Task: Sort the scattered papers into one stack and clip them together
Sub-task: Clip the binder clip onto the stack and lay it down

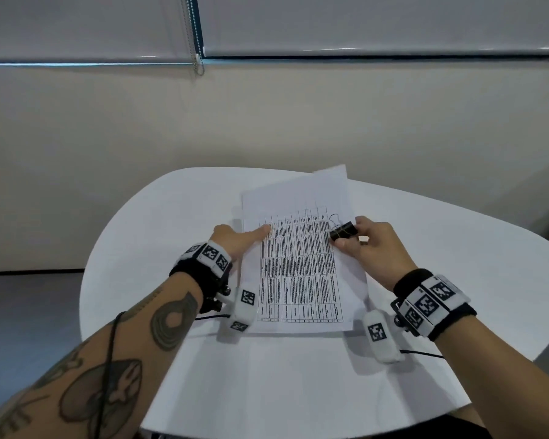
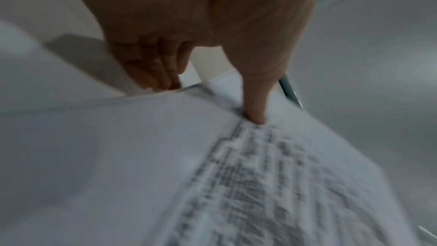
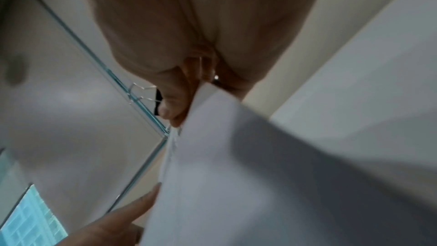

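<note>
A stack of white papers point(image 1: 298, 264), its top sheet printed with a dense table, is held between both hands just above the white table point(image 1: 298, 391). My left hand point(image 1: 244, 239) pinches the stack's left edge, thumb point(image 2: 255, 100) on top and fingers point(image 2: 153, 66) beneath. My right hand point(image 1: 366, 240) is at the right edge and grips a black binder clip point(image 1: 343, 233) between forefinger and thumb. The clip's wire handles stick up over the sheet. In the right wrist view the clip point(image 3: 157, 100) shows beside the thumb, against the edge of the papers point(image 3: 224, 156). One sheet's far corner juts out askew.
The rounded table stands against a beige wall point(image 1: 267, 122). A roller blind with a bead chain point(image 1: 198, 58) hangs above. Grey floor point(image 1: 29, 312) lies to the left. Cables trail from both wrist bands over the table.
</note>
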